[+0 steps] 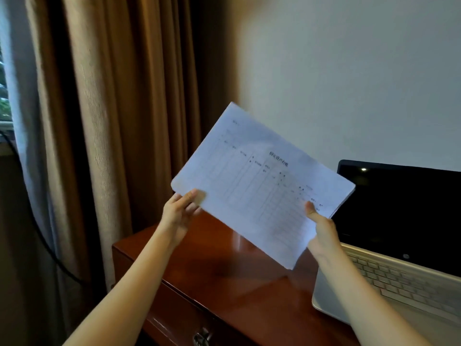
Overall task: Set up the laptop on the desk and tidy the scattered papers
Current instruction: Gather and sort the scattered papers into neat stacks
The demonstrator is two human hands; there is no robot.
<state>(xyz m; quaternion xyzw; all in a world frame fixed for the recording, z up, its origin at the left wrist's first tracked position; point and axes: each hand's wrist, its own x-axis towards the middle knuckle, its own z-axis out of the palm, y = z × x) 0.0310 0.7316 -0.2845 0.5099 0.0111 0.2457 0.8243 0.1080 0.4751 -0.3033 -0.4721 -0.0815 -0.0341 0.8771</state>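
A stack of white papers printed with a table is held up in the air above the desk, tilted down to the right. My left hand pinches its lower left corner. My right hand grips its lower right edge, thumb on the front of the sheet. A silver laptop stands open on the reddish-brown wooden desk at the right, its screen dark; the papers cover part of its left edge.
Brown curtains hang left of the desk, with a sheer curtain and a window at the far left. A black cable droops beside them. A drawer with a metal handle sits in the desk's front. A plain wall is behind.
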